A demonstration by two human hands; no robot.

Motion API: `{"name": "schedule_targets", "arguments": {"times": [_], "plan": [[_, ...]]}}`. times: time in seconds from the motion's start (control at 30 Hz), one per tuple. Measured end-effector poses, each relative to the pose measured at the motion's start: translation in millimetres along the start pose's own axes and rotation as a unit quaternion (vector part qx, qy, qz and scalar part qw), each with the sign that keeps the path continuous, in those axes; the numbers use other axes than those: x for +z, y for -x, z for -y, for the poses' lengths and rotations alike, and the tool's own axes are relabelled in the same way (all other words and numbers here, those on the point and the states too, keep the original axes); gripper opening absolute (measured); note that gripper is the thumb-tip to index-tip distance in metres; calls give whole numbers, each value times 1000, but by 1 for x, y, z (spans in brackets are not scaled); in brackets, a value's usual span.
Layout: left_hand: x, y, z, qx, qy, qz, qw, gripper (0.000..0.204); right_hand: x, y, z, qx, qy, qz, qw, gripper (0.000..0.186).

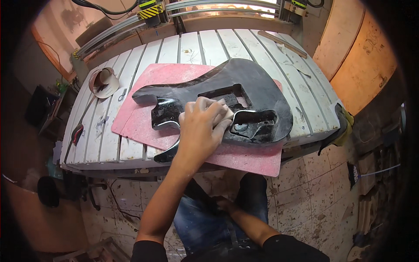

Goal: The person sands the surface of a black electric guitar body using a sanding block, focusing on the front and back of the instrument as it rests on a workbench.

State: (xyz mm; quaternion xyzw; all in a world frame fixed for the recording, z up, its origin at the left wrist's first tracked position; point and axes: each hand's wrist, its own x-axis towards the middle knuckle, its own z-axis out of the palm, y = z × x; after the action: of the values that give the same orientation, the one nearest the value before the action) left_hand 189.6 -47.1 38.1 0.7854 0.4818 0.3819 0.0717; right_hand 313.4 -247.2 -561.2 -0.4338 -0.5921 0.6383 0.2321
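A black electric guitar body (262, 87) lies flat on a pink board (253, 161), with its carved pockets facing up. My left hand (201, 120) is closed around a small pale block (228, 113), possibly a sanding block, and presses it on the body between the middle cavity and the control cavity (253, 124). Whitish dust coats its fingers. Below the bench edge, my right hand (222, 204) hangs low in front of my jeans; its fingers are too dark to make out.
The white slatted bench (131, 65) carries a roll of abrasive paper (104, 84) at the left, a red-and-black handled tool (77, 134) near the left edge and a wooden strip (283, 44) at the back right. A rail-mounted machine (150, 12) spans behind. Cloth (342, 124) hangs at the right corner.
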Motion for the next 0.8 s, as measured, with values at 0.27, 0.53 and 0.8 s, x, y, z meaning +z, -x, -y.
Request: {"name": "schedule_targets", "arguments": {"times": [0.27,0.53,0.8], "plan": [[-32,25,17,-79,-45,-6,996,30,-3,13,90,219,-67,72,971,42],[-26,16,14,-77,32,-12,996,31,-4,9,37,23,172,22,985,36],[-24,16,15,-64,69,-63,994,31,-5,-8,8,-141,314,18,939,29]]}}
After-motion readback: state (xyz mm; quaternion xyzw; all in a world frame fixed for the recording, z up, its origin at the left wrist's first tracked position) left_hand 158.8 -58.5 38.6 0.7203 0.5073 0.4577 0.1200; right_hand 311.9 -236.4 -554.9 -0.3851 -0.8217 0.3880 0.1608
